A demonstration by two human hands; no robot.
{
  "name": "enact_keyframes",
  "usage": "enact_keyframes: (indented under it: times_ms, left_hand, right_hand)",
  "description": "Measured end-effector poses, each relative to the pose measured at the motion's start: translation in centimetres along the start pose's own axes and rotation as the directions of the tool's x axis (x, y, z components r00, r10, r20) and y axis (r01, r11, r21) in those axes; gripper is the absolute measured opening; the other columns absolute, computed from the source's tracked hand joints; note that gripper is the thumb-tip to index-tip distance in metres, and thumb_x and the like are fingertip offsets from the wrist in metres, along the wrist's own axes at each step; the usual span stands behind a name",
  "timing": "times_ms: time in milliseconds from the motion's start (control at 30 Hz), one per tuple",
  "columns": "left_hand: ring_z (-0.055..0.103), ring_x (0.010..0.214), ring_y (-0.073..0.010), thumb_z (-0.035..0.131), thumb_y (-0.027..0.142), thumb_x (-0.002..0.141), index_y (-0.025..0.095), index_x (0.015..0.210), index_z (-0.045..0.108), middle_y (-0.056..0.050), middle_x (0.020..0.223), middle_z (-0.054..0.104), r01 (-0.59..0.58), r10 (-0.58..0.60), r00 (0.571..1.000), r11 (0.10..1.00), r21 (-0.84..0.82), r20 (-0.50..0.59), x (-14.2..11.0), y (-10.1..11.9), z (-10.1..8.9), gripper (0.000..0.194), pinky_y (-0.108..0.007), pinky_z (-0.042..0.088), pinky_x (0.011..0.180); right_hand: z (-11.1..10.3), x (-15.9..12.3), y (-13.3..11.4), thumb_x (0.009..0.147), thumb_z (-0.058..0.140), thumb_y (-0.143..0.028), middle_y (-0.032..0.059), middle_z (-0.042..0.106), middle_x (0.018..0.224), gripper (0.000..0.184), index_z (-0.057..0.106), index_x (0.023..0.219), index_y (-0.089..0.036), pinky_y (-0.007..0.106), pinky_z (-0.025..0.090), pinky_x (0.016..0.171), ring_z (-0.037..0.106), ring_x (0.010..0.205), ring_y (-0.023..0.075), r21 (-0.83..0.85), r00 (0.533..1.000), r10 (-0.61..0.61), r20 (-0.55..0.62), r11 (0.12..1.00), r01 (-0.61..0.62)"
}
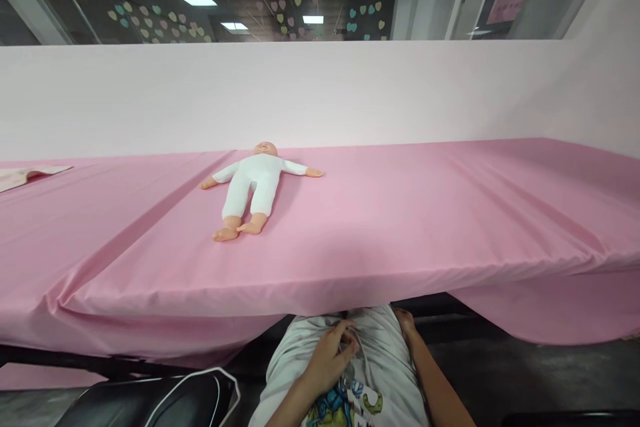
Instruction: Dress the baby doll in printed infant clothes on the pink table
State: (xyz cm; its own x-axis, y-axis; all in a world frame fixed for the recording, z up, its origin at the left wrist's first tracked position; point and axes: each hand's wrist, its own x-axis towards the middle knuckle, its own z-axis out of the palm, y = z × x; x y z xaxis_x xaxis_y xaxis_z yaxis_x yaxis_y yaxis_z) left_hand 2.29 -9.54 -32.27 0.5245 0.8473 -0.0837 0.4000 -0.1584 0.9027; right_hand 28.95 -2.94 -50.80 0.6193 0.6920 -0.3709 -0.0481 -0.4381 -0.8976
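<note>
A baby doll (257, 177) in a white body suit lies on its back on the pink cloth-covered table (400, 213), arms spread, feet towards me. Neither of my hands touches it. My left hand (334, 352) rests on my lap with its fingers curled, close to a pale drawstring (366, 357) on my light shorts. Whether the fingers hold the cord is unclear. Beside my right thigh is my right hand (404, 321), near the table's front edge. Its fingers are mostly hidden.
A cream cloth (27, 177) lies at the table's far left. Below the edge on the left stands a black seat (165, 403) with a white cable (200, 373) over it. Behind the table rises a white wall (320, 93) with dark windows above.
</note>
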Motion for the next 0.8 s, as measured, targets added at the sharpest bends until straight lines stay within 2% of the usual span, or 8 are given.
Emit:
enact_keyframes:
  times_ms: [100,200,333,467,533,633,800]
  left_hand:
    - [0.058,0.088,-0.0179,0.047,0.036,0.085,0.016,0.114,0.052,-0.005,0.088,0.066,0.008,-0.008,1.0,1.0,0.025,0.001,0.0,0.0,-0.1,0.036,-0.027,0.041,0.078]
    - [0.058,0.088,-0.0177,0.048,0.034,0.084,0.016,0.115,0.052,-0.004,0.088,0.066,0.017,-0.017,1.0,1.0,0.022,-0.002,0.0,0.2,-0.1,0.036,-0.028,0.04,0.082]
    - [0.059,0.087,-0.0173,0.047,0.036,0.085,0.016,0.114,0.052,-0.004,0.088,0.066,0.015,-0.015,1.0,1.0,0.018,-0.007,-0.1,0.5,-0.2,0.035,-0.027,0.041,0.08]
    - [0.058,0.087,-0.0176,0.045,0.04,0.085,0.016,0.111,0.055,-0.005,0.088,0.066,0.012,-0.011,1.0,0.999,0.034,-0.014,-0.2,0.7,-0.3,0.036,-0.026,0.041,0.077]
    - [0.058,0.087,-0.0174,0.045,0.041,0.085,0.016,0.11,0.056,-0.005,0.088,0.066,0.005,-0.005,1.0,0.999,0.034,-0.015,-0.2,0.7,-0.2,0.036,-0.026,0.041,0.077]
    - [0.059,0.084,-0.0168,0.046,0.04,0.085,0.016,0.11,0.056,-0.005,0.088,0.066,-0.005,0.006,1.0,1.0,0.013,-0.008,-0.1,0.3,-0.1,0.036,-0.025,0.042,0.076]
    - [0.059,0.087,-0.0176,0.048,0.04,0.085,0.015,0.107,0.059,-0.006,0.089,0.066,-0.02,0.02,1.0,1.0,0.013,-0.019,-0.1,-0.1,0.1,0.036,-0.026,0.042,0.079]
  right_hand:
    - [-0.3,0.0,0.6,0.047,0.059,-0.044,0.0067,0.059,0.056,0.029,0.056,0.053,-0.016,0.032,0.047,0.067,0.059,0.07,0.027,0.053,0.997,0.058,-0.044,0.997,-0.055]
    - [-0.5,-0.3,0.8,0.048,0.056,-0.047,0.0037,0.055,0.054,0.032,0.054,0.055,-0.016,0.032,0.047,0.071,0.057,0.069,0.0243,0.067,0.994,0.049,-0.093,0.997,-0.043]
    - [-0.8,-0.7,0.5,0.05,0.055,-0.047,0.0029,0.051,0.052,0.03,0.052,0.052,-0.017,0.035,0.046,0.074,0.054,0.065,0.0224,0.039,0.997,-0.038,-0.063,0.998,0.04]
    - [-1.1,-1.0,0.0,0.051,0.056,-0.047,0.0045,0.056,0.059,0.029,0.052,0.057,-0.019,0.038,0.045,0.079,0.056,0.069,0.0241,0.013,0.989,-0.148,-0.005,0.989,0.148]
    - [-1.3,-0.9,-0.3,0.05,0.056,-0.044,0.0034,0.057,0.06,0.026,0.052,0.058,-0.02,0.039,0.045,0.081,0.056,0.07,0.0244,-0.001,0.98,-0.197,0.039,0.98,0.197]
    - [-1.7,-0.7,-0.9,0.046,0.056,-0.036,0.0037,0.062,0.063,0.021,0.059,0.057,-0.019,0.04,0.043,0.085,0.058,0.073,0.0258,-0.017,0.959,-0.229,0.168,0.972,0.235]
    - [-2.1,-0.6,-1.9,0.046,0.054,-0.03,0.0087,0.069,0.07,0.023,0.066,0.059,-0.016,0.036,0.045,0.084,0.064,0.08,0.0276,0.013,0.915,-0.159,0.37,0.986,0.166]
